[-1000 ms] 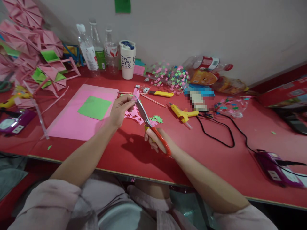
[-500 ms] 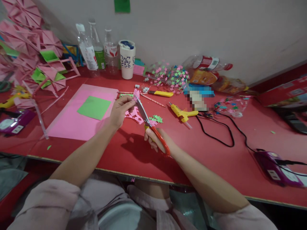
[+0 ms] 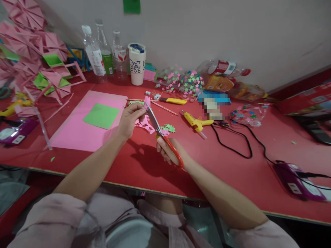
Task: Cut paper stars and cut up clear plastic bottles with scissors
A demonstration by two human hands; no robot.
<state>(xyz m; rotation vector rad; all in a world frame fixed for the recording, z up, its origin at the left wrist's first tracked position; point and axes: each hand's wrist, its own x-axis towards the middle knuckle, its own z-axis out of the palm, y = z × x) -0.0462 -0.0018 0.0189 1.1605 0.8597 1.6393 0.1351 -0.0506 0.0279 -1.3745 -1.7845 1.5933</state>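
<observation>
My right hand (image 3: pixel 165 150) grips the red-handled scissors (image 3: pixel 169 146), whose blades point up and to the left. Pinched in the fingers of my left hand (image 3: pixel 131 117) is a small pink paper piece (image 3: pixel 147 101), right at the blade tips. Below the blades lie pink paper scraps (image 3: pixel 144 124) with star-shaped holes. Small green paper stars (image 3: pixel 169 128) and some pink ones sit beside the scissors' pivot. Left of my left hand, a green paper square (image 3: pixel 101 116) rests on a large pink sheet (image 3: pixel 74 137).
A yellow glue gun (image 3: pixel 197 122) with a black cord lies to the right, a yellow utility knife (image 3: pixel 176 101) behind it. Bottles (image 3: pixel 95 57) and a white cup (image 3: pixel 137 67) stand along the wall. Pink paper constructions (image 3: pixel 49 48) fill the left; a purple power strip (image 3: pixel 297 182) is at right.
My right hand and the scissors have shifted very slightly to the right. The left hand keeps its place with the pink paper piece.
</observation>
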